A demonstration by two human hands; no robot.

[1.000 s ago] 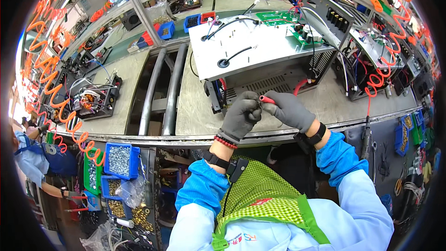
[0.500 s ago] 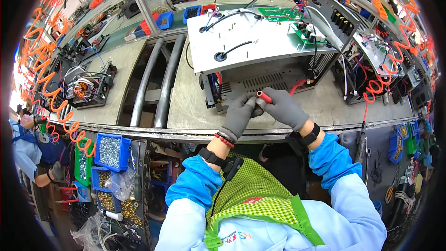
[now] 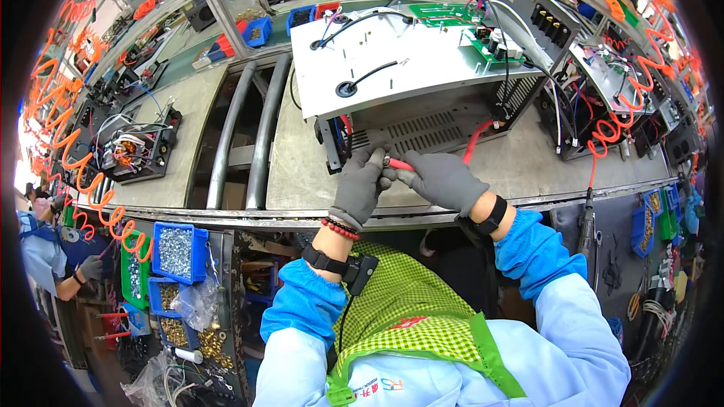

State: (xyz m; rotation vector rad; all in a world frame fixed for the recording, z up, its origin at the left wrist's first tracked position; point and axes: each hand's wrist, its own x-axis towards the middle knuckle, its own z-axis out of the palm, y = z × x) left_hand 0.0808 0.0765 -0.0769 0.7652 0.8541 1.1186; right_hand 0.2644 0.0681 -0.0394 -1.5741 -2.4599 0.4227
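Both my gloved hands meet in front of an open metal chassis (image 3: 415, 134), which has a white top panel (image 3: 332, 79). My right hand (image 3: 446, 182) is closed round a thick red cable (image 3: 475, 139) that runs out of the right part of the chassis. The cable's free end points left and shows a small metallic tip. At that tip, the fingers of my left hand (image 3: 357, 188) are pinched together, partly hiding it. Green circuit boards (image 3: 445, 15) and black leads (image 3: 377, 70) sit on the white panel.
Steel rollers (image 3: 267, 136) cross a gap left of the chassis. Another opened unit (image 3: 136, 147) stands beyond them. Blue bins of small hardware (image 3: 179, 252) hang at lower left. Coiled orange hoses (image 3: 64, 143) dangle on both sides. A hanging driver tool (image 3: 587, 226) is at right.
Both hands have shifted left, toward the chassis's left front corner. The red cable's end, earlier facing up between the hands, now points left with its metallic tip at my left fingers.
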